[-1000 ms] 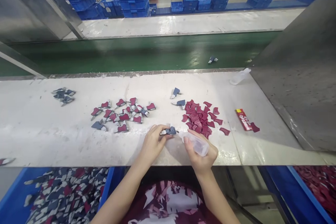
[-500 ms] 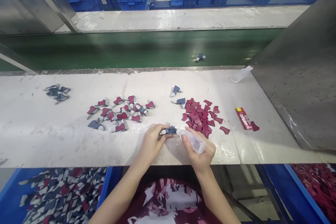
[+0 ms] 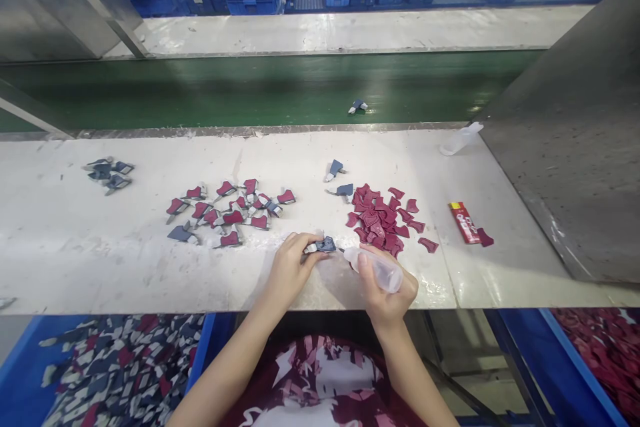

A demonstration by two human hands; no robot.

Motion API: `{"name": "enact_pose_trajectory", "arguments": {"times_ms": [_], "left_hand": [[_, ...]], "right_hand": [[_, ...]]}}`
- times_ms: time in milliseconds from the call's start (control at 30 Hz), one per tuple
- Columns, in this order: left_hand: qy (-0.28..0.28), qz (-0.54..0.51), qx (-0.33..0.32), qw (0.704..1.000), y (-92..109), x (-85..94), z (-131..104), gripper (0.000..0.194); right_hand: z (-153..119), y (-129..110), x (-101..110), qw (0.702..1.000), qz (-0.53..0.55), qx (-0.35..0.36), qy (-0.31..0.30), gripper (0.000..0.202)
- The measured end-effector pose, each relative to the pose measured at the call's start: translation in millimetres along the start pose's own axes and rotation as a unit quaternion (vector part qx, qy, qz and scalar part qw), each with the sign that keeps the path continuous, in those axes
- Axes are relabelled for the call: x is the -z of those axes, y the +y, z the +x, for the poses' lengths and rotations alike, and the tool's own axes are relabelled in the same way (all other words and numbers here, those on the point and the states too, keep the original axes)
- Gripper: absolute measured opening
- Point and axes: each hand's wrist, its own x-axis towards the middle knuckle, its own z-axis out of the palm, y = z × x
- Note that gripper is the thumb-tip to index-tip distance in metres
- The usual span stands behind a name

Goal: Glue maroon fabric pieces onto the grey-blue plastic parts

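Observation:
Between the fingers of my left hand (image 3: 291,265) is a small dark blue and grey plastic part (image 3: 326,245), its recessed face turned up. My right hand (image 3: 391,295) is wrapped round a translucent squeeze bottle (image 3: 380,271), tilted so its thin nozzle points left at the part, a small distance from it. Just beyond the bottle lies a pile of dark red shaped pieces (image 3: 377,217). Two more blue and grey parts (image 3: 344,191) rest left of that pile. Left of my left hand, several parts with red faces (image 3: 233,217) lie spread on the white table.
A green conveyor belt (image 3: 225,90) runs behind the table, carrying one part (image 3: 358,106). At right are a red packet (image 3: 464,223), another translucent bottle (image 3: 461,139) and a metal panel (image 3: 575,140). Blue bins of parts (image 3: 23,363) and red pieces (image 3: 583,367) stand below.
My right hand has drawn the bottle slightly right, away from the part, so its nozzle now shows. The part on the conveyor has travelled left. My left hand stays nearly in place.

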Motion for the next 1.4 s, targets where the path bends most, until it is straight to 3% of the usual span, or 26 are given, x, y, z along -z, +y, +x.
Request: {"name": "enact_pose_trajectory", "arguments": {"times_ms": [500,867,1333,1400], "left_hand": [[0.011,0.003,-0.015,1.0,-0.8,-1.0,-0.6,0.02],[0.005,-0.005,-0.014,1.0,0.4,0.7,-0.4,0.014],[0.006,-0.014,0.001,1.0,0.5,-2.8,-0.3,0.014],[-0.008,-0.016,0.013,1.0,2.2,3.9,0.2,0.013]], "right_hand": [[2.2,-10.3,-5.8,0.999,0.029,-0.017,-0.027,0.012],[4.4,-14.8,-15.7,0.998,0.028,-0.029,-0.044,0.015],[4.0,-13.2,-21.2,0.997,0.046,-0.058,-0.026,0.015],[1.8,-12.9,-17.9,0.997,0.044,-0.067,-0.021,0.016]]}}
